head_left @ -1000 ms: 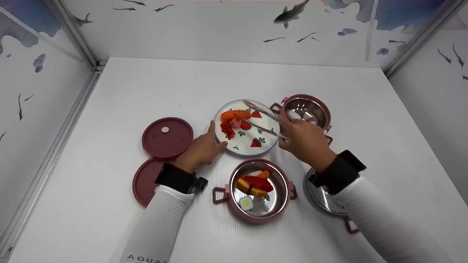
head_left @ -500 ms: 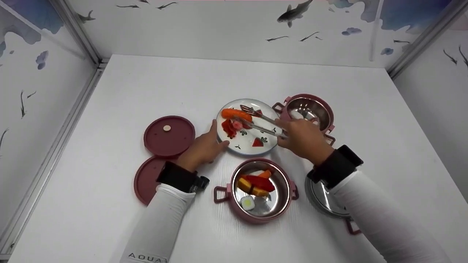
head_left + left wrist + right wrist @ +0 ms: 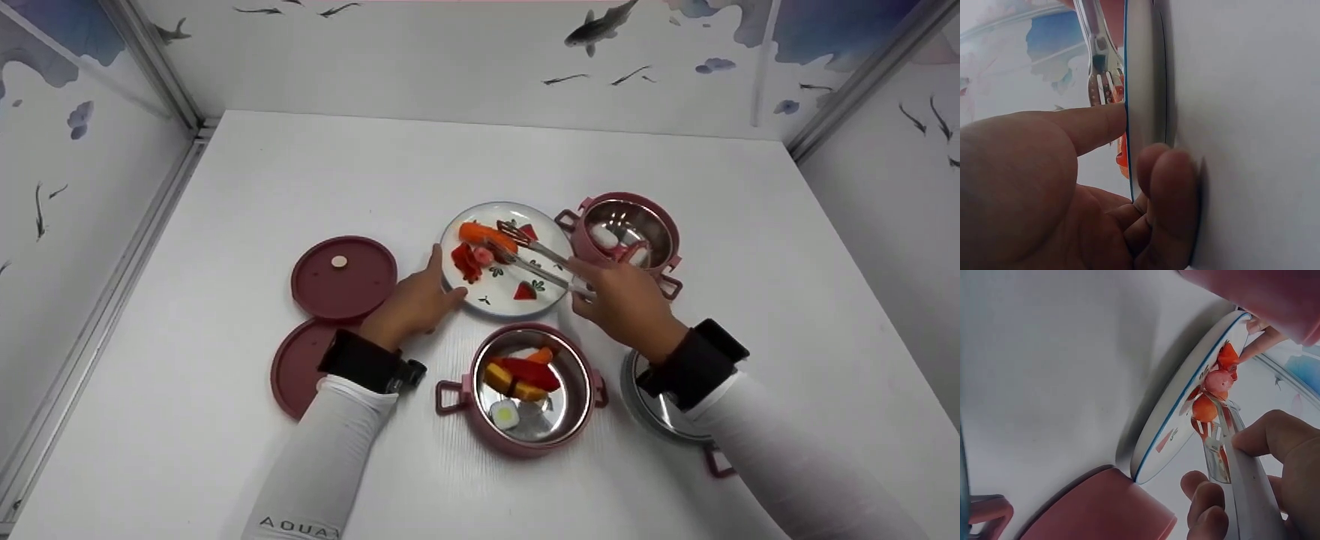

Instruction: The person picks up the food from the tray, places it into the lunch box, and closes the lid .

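Note:
My left hand [image 3: 416, 304] holds the left rim of a white plate [image 3: 499, 296] with a fruit pattern, thumb at the edge and fingers beneath it in the left wrist view. In my right hand [image 3: 628, 300] is a pair of metal tongs [image 3: 541, 271], gripped by the handles. The tong ends sit on either side of the right end of an orange carrot-like piece [image 3: 476, 233] on the plate. Beside it lie a crumpled red piece [image 3: 465, 262] and a small round pink piece [image 3: 1219, 382].
A pink pot [image 3: 517, 450] in front holds several food pieces. A smaller pink pot [image 3: 634, 199] with white pieces stands behind my right hand. Two dark red lids [image 3: 352, 296] lie at left. A round, steel-surfaced item [image 3: 667, 420] is partly under my right forearm.
The tong ends have come closer together around the carrot-like piece, which now slants more down to the right. My left hand stays at the plate's rim.

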Demonstrator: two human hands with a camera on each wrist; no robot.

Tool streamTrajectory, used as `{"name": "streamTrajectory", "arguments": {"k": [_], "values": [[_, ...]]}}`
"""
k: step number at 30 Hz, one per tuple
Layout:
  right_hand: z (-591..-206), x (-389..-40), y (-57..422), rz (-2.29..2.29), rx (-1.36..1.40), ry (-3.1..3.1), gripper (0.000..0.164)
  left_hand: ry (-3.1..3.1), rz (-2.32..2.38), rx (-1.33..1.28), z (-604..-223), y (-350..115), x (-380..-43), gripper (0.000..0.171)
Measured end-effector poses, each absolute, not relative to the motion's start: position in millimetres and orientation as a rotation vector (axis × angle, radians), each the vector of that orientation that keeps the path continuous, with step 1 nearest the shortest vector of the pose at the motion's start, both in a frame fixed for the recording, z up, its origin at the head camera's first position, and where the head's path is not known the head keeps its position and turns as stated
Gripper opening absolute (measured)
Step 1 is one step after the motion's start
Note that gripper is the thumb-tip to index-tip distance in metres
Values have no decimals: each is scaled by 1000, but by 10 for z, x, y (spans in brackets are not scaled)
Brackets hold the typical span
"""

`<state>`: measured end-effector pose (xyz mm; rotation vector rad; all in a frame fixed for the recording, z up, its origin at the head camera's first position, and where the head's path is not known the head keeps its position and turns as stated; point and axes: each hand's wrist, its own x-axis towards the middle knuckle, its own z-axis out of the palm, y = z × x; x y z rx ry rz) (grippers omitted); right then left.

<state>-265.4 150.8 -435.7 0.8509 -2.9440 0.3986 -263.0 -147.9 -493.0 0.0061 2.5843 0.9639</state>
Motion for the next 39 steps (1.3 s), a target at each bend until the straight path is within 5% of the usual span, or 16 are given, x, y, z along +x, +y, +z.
{"name": "streamTrajectory", "arguments": {"k": [18,39], "values": [[-4195,-2200,2325,572,665,-2613,50,2593,985,12,-4910,-1457,-2603,92],[-4332,-2373,2764,456,447,-2665,46,2585,996,2,-4922,-1462,-2604,92]]}}
